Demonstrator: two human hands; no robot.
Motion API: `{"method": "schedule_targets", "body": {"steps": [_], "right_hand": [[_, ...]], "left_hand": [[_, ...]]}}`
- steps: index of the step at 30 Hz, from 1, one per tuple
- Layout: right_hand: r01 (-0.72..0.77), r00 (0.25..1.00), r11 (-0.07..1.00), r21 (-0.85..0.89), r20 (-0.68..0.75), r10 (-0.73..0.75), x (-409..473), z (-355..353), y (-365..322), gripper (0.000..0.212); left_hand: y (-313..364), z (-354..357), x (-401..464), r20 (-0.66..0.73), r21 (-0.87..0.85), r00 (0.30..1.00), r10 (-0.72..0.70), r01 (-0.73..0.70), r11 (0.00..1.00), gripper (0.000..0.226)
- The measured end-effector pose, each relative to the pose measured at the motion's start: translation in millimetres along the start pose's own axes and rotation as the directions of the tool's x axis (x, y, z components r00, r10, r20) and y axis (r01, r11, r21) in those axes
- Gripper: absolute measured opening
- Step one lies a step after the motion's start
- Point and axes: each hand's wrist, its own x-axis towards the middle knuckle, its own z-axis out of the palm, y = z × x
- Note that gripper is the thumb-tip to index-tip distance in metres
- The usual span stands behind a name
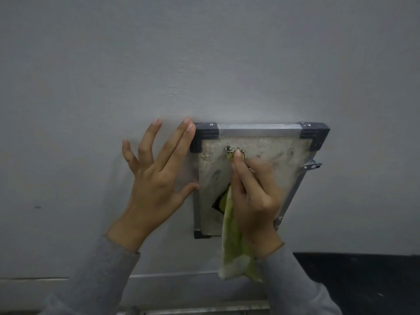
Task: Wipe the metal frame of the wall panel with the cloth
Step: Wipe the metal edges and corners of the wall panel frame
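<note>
A small wall panel (268,153) with a dusty grey face sits low on the wall. A metal frame (259,130) with black plastic corner caps runs around it. My right hand (254,192) is closed on a yellow-green cloth (234,251), and its fingertip presses the cloth against the panel face near a small metal fitting (230,149) just below the top bar. The rest of the cloth hangs down past my wrist. My left hand (156,178) lies flat with fingers spread, its fingertips and thumb touching the frame's left edge.
A plain grey wall (204,64) fills most of the view. A metal latch bracket (312,165) sticks out from the panel's right edge. A pale skirting strip (177,283) runs below, and a dark surface (363,280) lies at the lower right.
</note>
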Motion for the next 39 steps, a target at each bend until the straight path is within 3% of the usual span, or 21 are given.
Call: {"method": "schedule_targets", "body": {"steps": [5, 9, 15, 22, 25, 29, 35, 39], "right_hand": [[0.015, 0.998, 1.0, -0.016, 0.069, -0.014, -12, 4, -3, 0.018], [0.041, 0.978, 0.999, 0.025, 0.204, -0.046, -21, -7, -5, 0.014], [0.062, 0.998, 0.997, 0.048, 0.011, -0.063, 13, -10, 4, 0.015], [0.188, 0.961, 0.982, -0.022, 0.213, -0.179, -37, 3, 6, 0.019], [0.224, 0.938, 0.974, -0.032, 0.279, -0.207, -50, 1, 6, 0.026], [0.155, 0.951, 0.987, 0.027, 0.266, -0.157, -41, -6, 0, 0.017], [0.121, 0.99, 0.992, 0.041, 0.063, -0.123, -1, -16, 5, 0.021], [0.133, 0.986, 0.991, -0.023, 0.103, -0.13, -5, -2, 7, 0.027]], "left_hand": [[1, 2, 0, 0.008, -0.019, 1.0, 0.005, -0.005, 1.0, 0.107], [3, 3, -1, 0.008, -0.035, 1.0, -0.005, 0.005, 0.999, 0.106], [0, 2, -1, 0.006, -0.059, 1.0, 0.001, 0.0, 0.998, 0.096], [-1, 3, 2, -0.02, -0.075, 0.999, 0.032, -0.034, 0.997, 0.1], [-4, -3, 5, -0.1, -0.132, 0.993, 0.063, -0.076, 0.988, 0.076], [-2, -11, 23, -0.347, -0.237, 0.938, -0.004, -0.083, 0.968, 0.027], [6, -4, 40, -0.341, -0.54, 0.917, -0.206, -0.012, 0.842, 0.016], [6, -2, 40, -0.327, -0.593, 0.915, -0.237, -0.003, 0.805, 0.01]]}}
